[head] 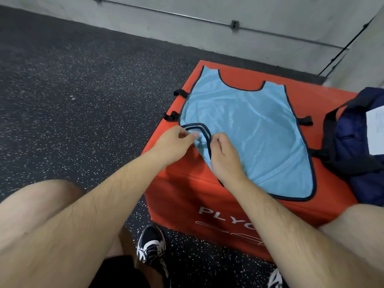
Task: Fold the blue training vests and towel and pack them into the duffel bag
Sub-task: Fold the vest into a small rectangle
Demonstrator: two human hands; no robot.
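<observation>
A light blue mesh training vest with dark trim lies spread flat on top of an orange plyo box. Its near left corner is folded over. My left hand pinches that folded corner at the dark trim. My right hand grips the same trimmed edge just to the right, knuckles up. A navy duffel bag with black straps sits on the box's right side, partly out of view. I see no towel.
A white sheet of paper lies on the duffel bag. Dark speckled rubber floor surrounds the box. A grey concrete wall runs behind it. My knees and a black-and-white shoe are at the bottom.
</observation>
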